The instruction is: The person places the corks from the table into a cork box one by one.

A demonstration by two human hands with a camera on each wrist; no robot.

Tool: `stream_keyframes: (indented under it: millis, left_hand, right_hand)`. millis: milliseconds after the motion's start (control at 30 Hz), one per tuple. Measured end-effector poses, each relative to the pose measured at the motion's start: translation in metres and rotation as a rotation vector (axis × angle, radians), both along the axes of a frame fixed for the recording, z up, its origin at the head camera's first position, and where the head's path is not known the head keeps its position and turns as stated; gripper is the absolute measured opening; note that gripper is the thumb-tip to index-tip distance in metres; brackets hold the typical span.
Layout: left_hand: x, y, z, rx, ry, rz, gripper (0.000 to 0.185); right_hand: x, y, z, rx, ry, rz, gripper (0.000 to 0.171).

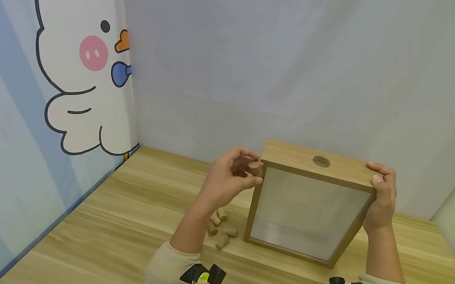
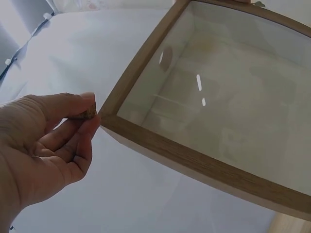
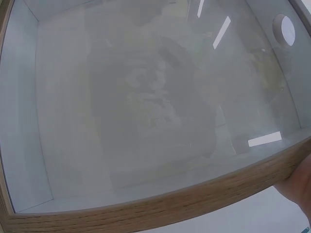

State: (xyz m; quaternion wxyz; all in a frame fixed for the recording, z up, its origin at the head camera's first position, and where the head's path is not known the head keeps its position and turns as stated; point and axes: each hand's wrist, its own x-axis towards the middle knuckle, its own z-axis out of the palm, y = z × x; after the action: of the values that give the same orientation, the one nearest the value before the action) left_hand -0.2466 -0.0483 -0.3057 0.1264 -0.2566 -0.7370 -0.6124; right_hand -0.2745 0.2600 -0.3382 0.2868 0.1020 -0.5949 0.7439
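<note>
While the wooden box (image 1: 310, 205) stands upright on the counter (image 1: 109, 243), the left hand (image 1: 227, 180) pinches a cork (image 1: 255, 167) at the box's ten o'clock corner, and the right hand (image 1: 380, 194) grips the two o'clock corner. Loose corks (image 1: 219, 227) lie at the box's eight o'clock. From the left wrist, fingers (image 2: 73, 104) pinch the cork (image 2: 87, 114) beside the frame (image 2: 194, 158). From the right wrist, only a sliver of that hand (image 3: 299, 187) touches the frame (image 3: 160, 208).
</note>
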Motion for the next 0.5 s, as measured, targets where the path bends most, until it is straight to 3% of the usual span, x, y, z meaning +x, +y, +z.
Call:
stream_keyframes:
  millis: [167,400,500]
  left_hand:
    - [-0.004,0.015,0.012,0.01,0.016,0.041,0.033]
    - [-0.009,0.047,0.026,0.079,0.152,0.068,0.028]
    - [-0.01,0.061,0.03,0.065,0.169,0.08,0.026]
  right_hand:
    - [0.001,-0.001,0.0,-0.024,0.024,-0.014,0.028]
    - [-0.002,-0.002,-0.001,-0.038,0.041,0.001,0.027]
    - [-0.003,-0.001,-0.003,-0.031,0.047,-0.001,0.027]
